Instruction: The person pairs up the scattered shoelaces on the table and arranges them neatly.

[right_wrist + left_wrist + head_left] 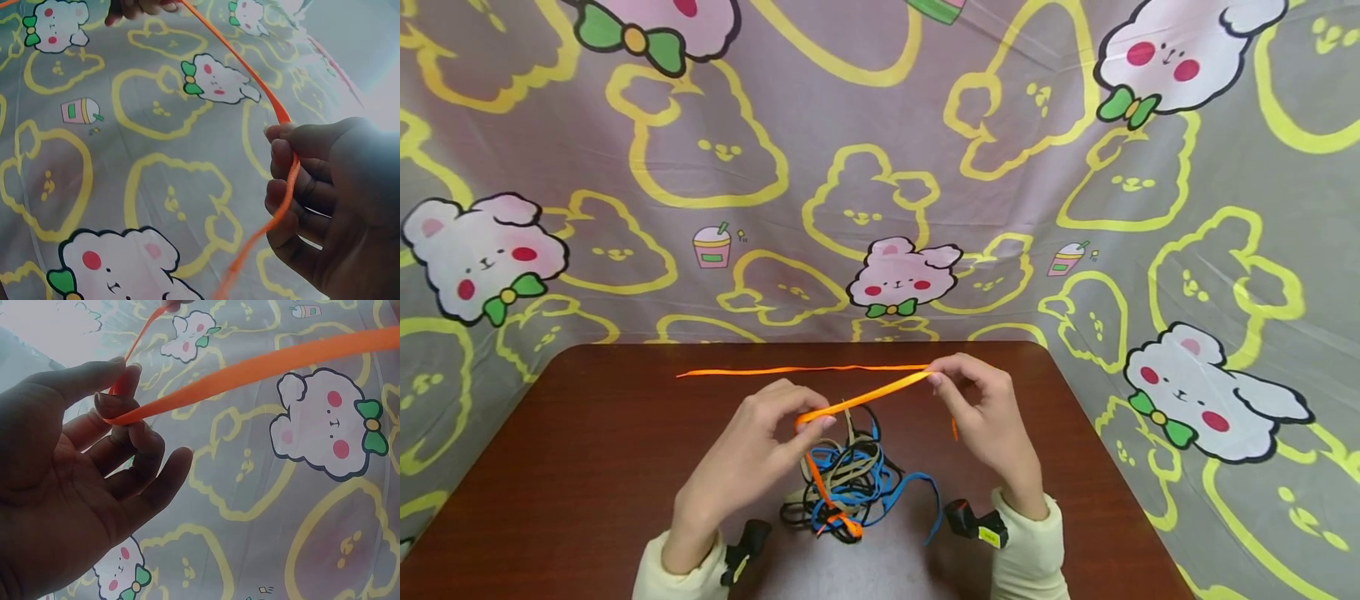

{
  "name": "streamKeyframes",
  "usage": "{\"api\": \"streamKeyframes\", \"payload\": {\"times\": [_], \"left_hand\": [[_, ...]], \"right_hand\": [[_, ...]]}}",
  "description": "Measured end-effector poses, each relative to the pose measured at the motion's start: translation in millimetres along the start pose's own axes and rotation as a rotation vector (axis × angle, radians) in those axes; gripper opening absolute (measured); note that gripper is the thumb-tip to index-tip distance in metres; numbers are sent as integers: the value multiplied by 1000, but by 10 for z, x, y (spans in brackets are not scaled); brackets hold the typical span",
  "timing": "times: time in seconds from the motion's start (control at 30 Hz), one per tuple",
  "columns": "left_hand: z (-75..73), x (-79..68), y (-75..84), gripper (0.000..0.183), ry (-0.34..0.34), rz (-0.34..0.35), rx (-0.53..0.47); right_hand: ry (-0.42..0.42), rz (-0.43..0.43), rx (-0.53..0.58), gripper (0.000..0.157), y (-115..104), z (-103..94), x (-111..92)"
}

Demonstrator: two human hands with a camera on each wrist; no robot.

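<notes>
Over the bench, my left grip and right grip pinch orange lace: light, limp stuff, surely; hold it flat!

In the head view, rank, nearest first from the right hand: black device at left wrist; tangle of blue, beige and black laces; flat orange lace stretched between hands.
1. Orange lace: pinched by the right hand.
2. Tangle of laces: lower left.
3. Black device: farther left.

Wears a pale cream left sleeve and a matching right sleeve, each ending in a plain, rounded cuff. Bears small, blocky black devices beside both cuffs, marked with yellow labels.
</notes>
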State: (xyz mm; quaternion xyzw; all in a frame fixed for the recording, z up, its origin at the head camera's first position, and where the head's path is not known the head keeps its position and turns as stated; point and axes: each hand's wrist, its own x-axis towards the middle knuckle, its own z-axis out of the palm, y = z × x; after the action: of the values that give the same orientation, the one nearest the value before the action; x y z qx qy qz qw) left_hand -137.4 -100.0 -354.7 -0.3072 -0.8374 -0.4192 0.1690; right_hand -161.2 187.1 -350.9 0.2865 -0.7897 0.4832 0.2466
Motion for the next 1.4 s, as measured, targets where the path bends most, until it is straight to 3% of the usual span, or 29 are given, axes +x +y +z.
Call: {"api": "streamKeyframes", "payload": {"times": [0.17,0.37,0.8,1.13,1.4], "left_hand": [[-35,-9,-2,10,18,-15,16],[-89,-17,-50,12,104,15,40],[-219,-31,-204,16,214,-20,74],[-297,-47,-308,17,256,-69,121],[-352,-49,-407,15,298,-76,165]], "right_hand": [[95,17,-29,11,40,-58,6],[173,24,-60,18,93,-96,23],[184,53,-127,21,237,-250,13],[239,165,-196,16,310,-310,-6],[237,131,-259,17,401,-352,-2]]}}
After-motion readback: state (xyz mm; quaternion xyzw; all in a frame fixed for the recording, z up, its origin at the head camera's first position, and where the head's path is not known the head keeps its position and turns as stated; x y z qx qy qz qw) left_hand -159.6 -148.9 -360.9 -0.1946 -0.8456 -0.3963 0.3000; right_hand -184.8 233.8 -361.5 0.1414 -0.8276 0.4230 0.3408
